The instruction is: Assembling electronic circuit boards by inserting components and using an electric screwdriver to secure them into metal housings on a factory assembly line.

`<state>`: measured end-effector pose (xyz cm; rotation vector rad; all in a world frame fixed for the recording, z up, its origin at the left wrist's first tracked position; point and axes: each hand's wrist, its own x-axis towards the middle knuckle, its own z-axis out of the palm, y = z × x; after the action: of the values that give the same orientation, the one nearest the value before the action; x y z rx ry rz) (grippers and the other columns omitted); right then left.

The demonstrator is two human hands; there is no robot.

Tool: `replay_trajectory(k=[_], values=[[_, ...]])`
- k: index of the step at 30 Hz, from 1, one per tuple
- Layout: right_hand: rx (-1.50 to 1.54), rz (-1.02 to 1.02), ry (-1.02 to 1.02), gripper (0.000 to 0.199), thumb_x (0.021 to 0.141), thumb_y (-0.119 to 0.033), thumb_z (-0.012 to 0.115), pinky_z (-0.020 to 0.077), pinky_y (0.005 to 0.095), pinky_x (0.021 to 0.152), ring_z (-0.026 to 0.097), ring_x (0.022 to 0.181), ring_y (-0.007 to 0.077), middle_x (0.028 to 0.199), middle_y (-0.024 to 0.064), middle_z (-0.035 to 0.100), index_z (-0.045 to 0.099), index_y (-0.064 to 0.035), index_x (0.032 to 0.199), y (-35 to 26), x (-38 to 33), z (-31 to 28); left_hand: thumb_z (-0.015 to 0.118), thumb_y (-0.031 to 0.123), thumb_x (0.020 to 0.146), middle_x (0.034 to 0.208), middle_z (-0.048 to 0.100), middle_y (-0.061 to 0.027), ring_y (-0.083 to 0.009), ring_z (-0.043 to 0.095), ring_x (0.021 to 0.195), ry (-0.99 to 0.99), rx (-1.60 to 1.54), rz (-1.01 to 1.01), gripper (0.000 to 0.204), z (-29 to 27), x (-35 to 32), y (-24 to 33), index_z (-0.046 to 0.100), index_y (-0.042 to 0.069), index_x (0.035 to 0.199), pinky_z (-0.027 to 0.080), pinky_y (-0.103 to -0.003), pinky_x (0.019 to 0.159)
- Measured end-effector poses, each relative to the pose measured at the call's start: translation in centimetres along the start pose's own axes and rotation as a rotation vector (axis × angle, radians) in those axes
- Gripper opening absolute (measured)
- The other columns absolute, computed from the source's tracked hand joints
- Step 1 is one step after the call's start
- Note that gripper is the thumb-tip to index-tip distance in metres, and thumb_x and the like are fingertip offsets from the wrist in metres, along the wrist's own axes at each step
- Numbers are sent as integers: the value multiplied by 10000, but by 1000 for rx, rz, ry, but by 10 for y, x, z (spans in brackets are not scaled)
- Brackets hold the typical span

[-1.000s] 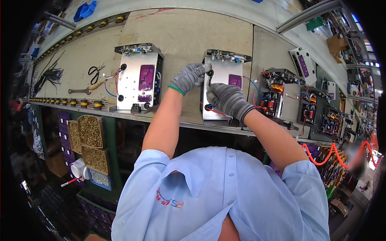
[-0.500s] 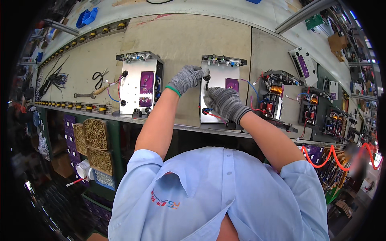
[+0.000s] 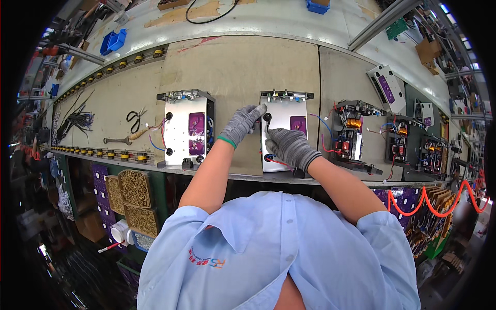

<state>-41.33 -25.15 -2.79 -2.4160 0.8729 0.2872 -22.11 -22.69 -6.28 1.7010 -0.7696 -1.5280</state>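
2 gloved hands at a metal unit [image 3: 285, 129], centre of the frame.

The left hand [image 3: 241, 123] lies curled at the unit's upper left edge, fingertips touching it. The right hand [image 3: 290, 146] is closed on its lower left part, near a black knob [image 3: 267, 117]; what it grips I cannot tell. A second unit [image 3: 185, 129] lies left, scissors [image 3: 135, 119] farther left.
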Motion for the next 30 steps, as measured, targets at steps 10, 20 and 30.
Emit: replay_trajectory(k=[10, 20, 30], values=[[-10, -19, 11, 335, 963, -337, 490, 530, 471, 755, 671, 861, 348, 921, 171, 680, 608, -38, 1056, 0, 4, -2, 577, 377, 974, 815, 610, -44, -122, 532, 714, 39, 189, 231, 393, 8, 14, -23, 676, 4, 1046, 470, -271, 678], [-81, 198, 90, 367, 917, -431, 580, 525, 438, 809, 666, 879, 329, 948, 151, 644, 669, -86, 1002, -22, -3, -69, 552, 377, 971, 855, 681, -168, -242, 608, 790, 52, 90, 287, 416, 11, 8, -25, 688, -15, 1000, 486, -378, 790], [-65, 137, 160, 398, 908, -357, 583, 531, 457, 773, 668, 877, 335, 1020, 158, 651, 606, -72, 1184, -4, 13, -19, 579, 359, 954, 820, 672, -144, -222, 602, 778, 67, 125, 223, 386, 9, 9, -15, 695, -7, 997, 490, -359, 777]])
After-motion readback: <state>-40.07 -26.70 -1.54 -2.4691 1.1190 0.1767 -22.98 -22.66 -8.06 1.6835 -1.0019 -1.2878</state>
